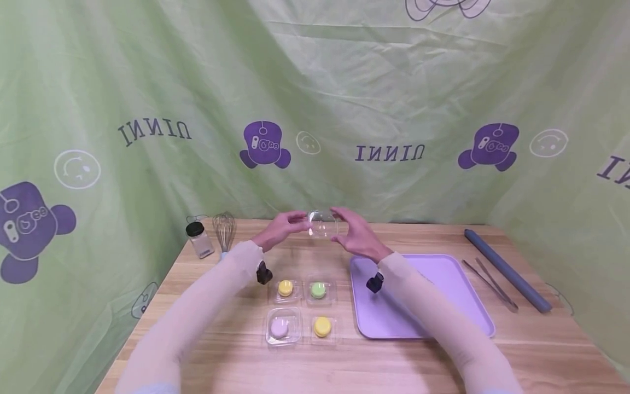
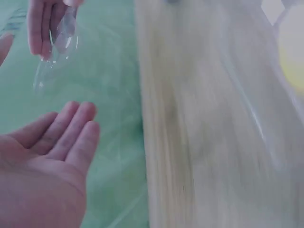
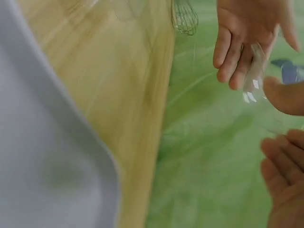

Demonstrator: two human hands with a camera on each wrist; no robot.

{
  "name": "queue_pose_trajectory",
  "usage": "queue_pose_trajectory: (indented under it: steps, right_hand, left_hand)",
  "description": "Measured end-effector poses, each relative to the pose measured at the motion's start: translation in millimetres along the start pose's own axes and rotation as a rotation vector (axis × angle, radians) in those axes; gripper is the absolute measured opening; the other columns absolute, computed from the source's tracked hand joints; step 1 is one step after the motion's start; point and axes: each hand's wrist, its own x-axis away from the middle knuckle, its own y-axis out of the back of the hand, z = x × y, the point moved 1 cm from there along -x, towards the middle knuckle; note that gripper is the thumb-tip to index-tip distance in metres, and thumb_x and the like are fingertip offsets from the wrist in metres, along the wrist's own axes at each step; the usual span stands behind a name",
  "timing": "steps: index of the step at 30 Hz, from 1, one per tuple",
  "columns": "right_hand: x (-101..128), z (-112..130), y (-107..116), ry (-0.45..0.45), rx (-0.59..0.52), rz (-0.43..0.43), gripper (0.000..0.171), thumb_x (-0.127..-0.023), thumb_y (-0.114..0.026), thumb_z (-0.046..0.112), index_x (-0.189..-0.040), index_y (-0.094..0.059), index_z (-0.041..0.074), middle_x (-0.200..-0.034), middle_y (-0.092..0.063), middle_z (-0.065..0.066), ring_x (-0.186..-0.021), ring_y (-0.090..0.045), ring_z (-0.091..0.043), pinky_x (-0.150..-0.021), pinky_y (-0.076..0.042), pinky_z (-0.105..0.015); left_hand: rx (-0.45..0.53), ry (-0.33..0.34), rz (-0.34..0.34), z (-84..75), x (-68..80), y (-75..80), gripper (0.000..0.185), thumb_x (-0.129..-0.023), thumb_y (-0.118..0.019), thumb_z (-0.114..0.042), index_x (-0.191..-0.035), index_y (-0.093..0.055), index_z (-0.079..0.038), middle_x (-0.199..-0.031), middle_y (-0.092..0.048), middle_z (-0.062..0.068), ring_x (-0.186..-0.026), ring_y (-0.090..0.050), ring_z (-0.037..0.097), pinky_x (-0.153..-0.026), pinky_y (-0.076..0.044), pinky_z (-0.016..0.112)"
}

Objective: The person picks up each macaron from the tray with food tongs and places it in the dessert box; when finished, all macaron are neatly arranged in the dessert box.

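Observation:
A clear, domed plastic lid (image 1: 322, 224) is held up above the back of the table between both hands. My left hand (image 1: 285, 227) has thumb and fingers at its left edge; in the left wrist view these fingers are long and nearly straight. My right hand (image 1: 359, 234) grips the right edge, thumb below and fingers above. Nearer me are clear plastic boxes with macarons: yellow (image 1: 285, 288) and green (image 1: 318, 290) at the back, pink (image 1: 279, 328) and yellow (image 1: 322, 326) in front. The pink one's box (image 1: 284, 311) has a taller rim.
A purple tray (image 1: 364, 323) lies to the right, under the right forearm. Beyond it are metal tongs (image 1: 492, 287) and a long grey-blue roll (image 1: 509, 272). At the back left stand a black-lidded jar (image 1: 199, 241) and a whisk (image 1: 224, 230). A green curtain (image 1: 315, 98) hangs behind.

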Motion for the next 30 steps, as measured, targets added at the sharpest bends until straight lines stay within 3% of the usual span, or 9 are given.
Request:
queue_pose_trajectory:
  steps: [2, 5, 11, 13, 16, 20, 24, 30]
  right_hand:
    - [1, 5, 3, 0.105, 0.094, -0.059, 0.085, -0.078, -0.085, 0.008, -0.151, -0.042, 0.003, -0.146, -0.056, -0.017, -0.133, -0.056, -0.033, -0.118, -0.044, -0.048]
    - [3, 12, 8, 0.294, 0.247, -0.152, 0.085, -0.076, -0.086, 0.007, -0.149, -0.043, -0.001, -0.148, -0.054, -0.019, -0.135, -0.055, -0.033, -0.118, -0.044, -0.045]
    - [4, 24, 11, 0.684, 0.511, -0.299, 0.07, -0.076, -0.08, -0.002, -0.14, -0.052, -0.008, -0.141, -0.059, -0.022, -0.128, -0.06, -0.034, -0.112, -0.051, -0.042]
    - [6, 26, 10, 0.765, 0.573, -0.315, 0.06, -0.082, -0.073, -0.001, -0.139, -0.053, -0.007, -0.139, -0.061, -0.021, -0.126, -0.062, -0.033, -0.11, -0.053, -0.041]
    - [8, 28, 9, 0.826, 0.63, -0.308, 0.047, -0.094, -0.057, -0.001, -0.14, -0.053, -0.005, -0.139, -0.062, -0.02, -0.126, -0.062, -0.031, -0.11, -0.053, -0.039]
    - [10, 29, 7, 0.863, 0.667, -0.291, 0.046, -0.096, -0.043, -0.004, -0.142, -0.052, -0.004, -0.142, -0.06, -0.019, -0.128, -0.061, -0.03, -0.113, -0.051, -0.038]
    - [11, 28, 6, 0.882, 0.694, -0.29, 0.051, -0.093, -0.041, -0.007, -0.143, -0.05, -0.004, -0.145, -0.058, -0.018, -0.13, -0.06, -0.029, -0.114, -0.049, -0.037]
    - [14, 29, 2, 0.922, 0.699, -0.313, 0.051, -0.091, -0.042, -0.008, -0.14, -0.052, -0.005, -0.145, -0.058, -0.019, -0.129, -0.06, -0.03, -0.114, -0.049, -0.037]
  left_hand:
    - [0.141, 0.027, 0.021, -2.8, 1.1, 1.1, 0.058, -0.101, -0.058, -0.032, -0.145, -0.046, 0.004, -0.136, -0.061, 0.025, -0.122, -0.064, 0.033, -0.119, -0.041, 0.055]
    - [0.297, 0.076, 0.114, -6.9, 2.2, 3.2, 0.061, -0.107, -0.043, -0.039, -0.144, -0.042, 0.009, -0.131, -0.06, 0.029, -0.114, -0.067, 0.034, -0.118, -0.042, 0.056]
    - [0.442, 0.186, 0.269, -8.2, 5.1, 8.1, 0.079, -0.106, -0.032, -0.054, -0.147, -0.035, 0.013, -0.123, -0.065, 0.022, -0.128, -0.056, 0.048, -0.115, -0.047, 0.05]
    - [0.467, 0.201, 0.296, -6.6, 6.6, 8.2, 0.079, -0.106, -0.033, -0.054, -0.145, -0.036, 0.014, -0.121, -0.066, 0.022, -0.12, -0.063, 0.043, -0.112, -0.05, 0.049]
    - [0.467, 0.197, 0.341, -5.2, 8.7, 7.9, 0.078, -0.106, -0.032, -0.053, -0.145, -0.037, 0.015, -0.128, -0.062, 0.029, -0.11, -0.068, 0.031, -0.108, -0.054, 0.045]
    - [0.464, 0.178, 0.383, -5.4, 9.7, 8.2, 0.077, -0.107, -0.032, -0.049, -0.147, -0.033, 0.016, -0.126, -0.065, 0.023, -0.111, -0.069, 0.03, -0.108, -0.054, 0.042]
    - [0.473, 0.151, 0.387, -6.0, 10.2, 8.7, 0.072, -0.107, -0.036, -0.045, -0.145, -0.036, 0.017, -0.117, -0.071, 0.012, -0.116, -0.068, 0.033, -0.11, -0.053, 0.043]
    - [0.501, 0.118, 0.431, -4.7, 14.4, 7.5, 0.061, -0.108, -0.037, -0.037, -0.14, -0.043, 0.015, -0.116, -0.073, 0.011, -0.116, -0.069, 0.033, -0.109, -0.053, 0.044]
